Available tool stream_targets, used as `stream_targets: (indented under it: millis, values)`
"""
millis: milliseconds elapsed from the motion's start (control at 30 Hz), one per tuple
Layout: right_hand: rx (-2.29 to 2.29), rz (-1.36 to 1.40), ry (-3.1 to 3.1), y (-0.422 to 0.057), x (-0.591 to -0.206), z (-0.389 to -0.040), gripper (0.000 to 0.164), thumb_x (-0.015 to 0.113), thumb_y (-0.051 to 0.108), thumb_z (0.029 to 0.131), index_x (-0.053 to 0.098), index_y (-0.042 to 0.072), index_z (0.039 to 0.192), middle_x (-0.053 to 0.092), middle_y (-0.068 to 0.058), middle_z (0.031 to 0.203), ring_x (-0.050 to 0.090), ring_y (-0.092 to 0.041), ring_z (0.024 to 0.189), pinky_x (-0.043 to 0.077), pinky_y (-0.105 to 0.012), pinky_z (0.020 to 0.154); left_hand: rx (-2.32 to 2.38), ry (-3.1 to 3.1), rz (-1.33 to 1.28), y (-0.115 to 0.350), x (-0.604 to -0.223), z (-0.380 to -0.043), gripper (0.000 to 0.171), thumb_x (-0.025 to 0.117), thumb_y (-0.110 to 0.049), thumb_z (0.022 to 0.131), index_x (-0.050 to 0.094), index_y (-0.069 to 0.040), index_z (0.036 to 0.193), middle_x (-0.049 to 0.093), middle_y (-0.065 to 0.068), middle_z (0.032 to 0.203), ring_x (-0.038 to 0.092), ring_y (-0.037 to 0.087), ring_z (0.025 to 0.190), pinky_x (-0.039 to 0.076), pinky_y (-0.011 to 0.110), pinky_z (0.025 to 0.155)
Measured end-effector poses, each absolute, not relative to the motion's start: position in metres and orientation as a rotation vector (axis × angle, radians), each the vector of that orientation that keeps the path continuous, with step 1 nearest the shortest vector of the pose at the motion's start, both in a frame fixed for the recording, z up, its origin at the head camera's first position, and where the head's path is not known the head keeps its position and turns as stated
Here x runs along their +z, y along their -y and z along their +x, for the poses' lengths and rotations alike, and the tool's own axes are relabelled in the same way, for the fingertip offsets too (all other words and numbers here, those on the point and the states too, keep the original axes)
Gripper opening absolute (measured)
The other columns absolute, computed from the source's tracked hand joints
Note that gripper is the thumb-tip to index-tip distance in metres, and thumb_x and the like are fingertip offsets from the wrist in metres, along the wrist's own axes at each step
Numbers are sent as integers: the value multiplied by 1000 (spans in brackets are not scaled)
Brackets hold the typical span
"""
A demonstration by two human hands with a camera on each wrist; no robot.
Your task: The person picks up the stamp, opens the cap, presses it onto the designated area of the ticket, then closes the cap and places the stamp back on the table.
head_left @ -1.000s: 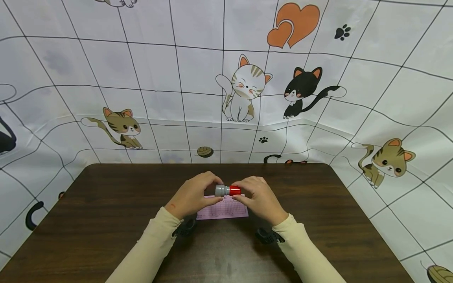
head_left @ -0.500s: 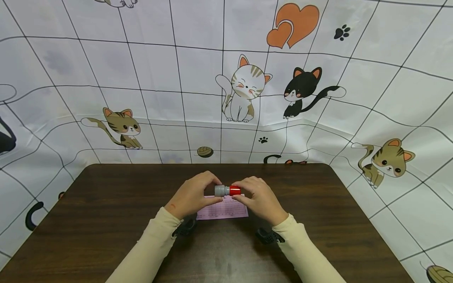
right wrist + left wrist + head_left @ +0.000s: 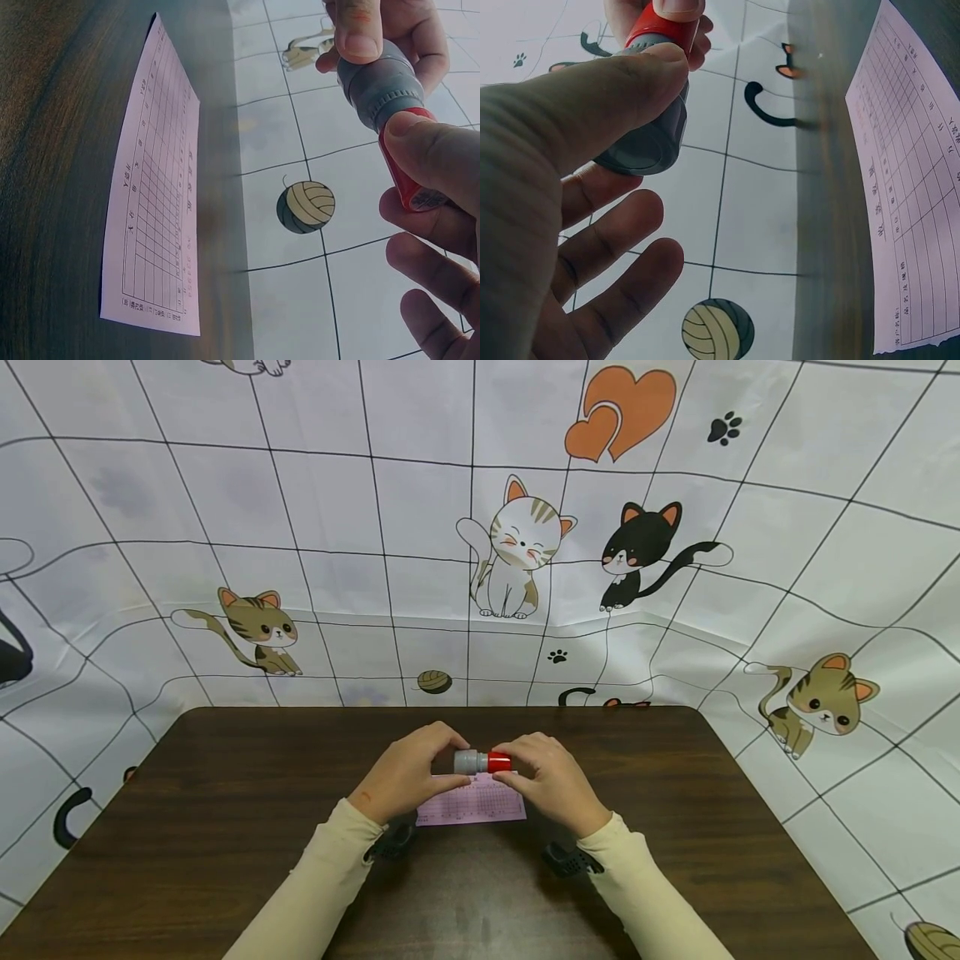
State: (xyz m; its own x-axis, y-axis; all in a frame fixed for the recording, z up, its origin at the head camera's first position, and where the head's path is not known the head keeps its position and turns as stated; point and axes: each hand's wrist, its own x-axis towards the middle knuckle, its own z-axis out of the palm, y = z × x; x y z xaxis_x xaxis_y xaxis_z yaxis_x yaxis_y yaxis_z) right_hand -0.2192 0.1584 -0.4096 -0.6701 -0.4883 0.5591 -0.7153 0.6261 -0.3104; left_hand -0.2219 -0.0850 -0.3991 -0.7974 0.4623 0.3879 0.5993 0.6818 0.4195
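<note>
A small stamp [image 3: 467, 762] with a grey body and a red cap [image 3: 500, 762] lies sideways between both hands, above a pink printed form [image 3: 468, 807]. My left hand [image 3: 408, 770] pinches the grey body from the left. At the other end, the red cap sits between the thumb and fingers of my right hand [image 3: 553, 781]. In the left wrist view, the left thumb [image 3: 641, 86] lies along the grey body [image 3: 649, 146], with other fingers spread below. In the right wrist view, the ridged grey collar [image 3: 397, 105] meets the red cap [image 3: 401, 176].
The form lies flat on a dark wooden table [image 3: 262, 827]. Behind the table hangs a white gridded sheet [image 3: 337, 585] printed with cats. Black bands [image 3: 573, 860] circle both wrists by the cream sleeves.
The left hand has edged slightly left with the grey body, and the red cap has shifted a touch right. Otherwise both arms keep their places.
</note>
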Motion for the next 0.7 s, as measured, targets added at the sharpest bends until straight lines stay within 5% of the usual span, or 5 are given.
stream_targets:
  millis: [700]
  values:
    - [759,880,2458,-163,-408,-220,33,78,28,79,69,21,110,66,8,98,56,-9,96,48,-35,82,-777,2619,-857,88,-399,-225,44,82,-37,73,62,-23,109,57,-12,102,53,6,82,50,21,75]
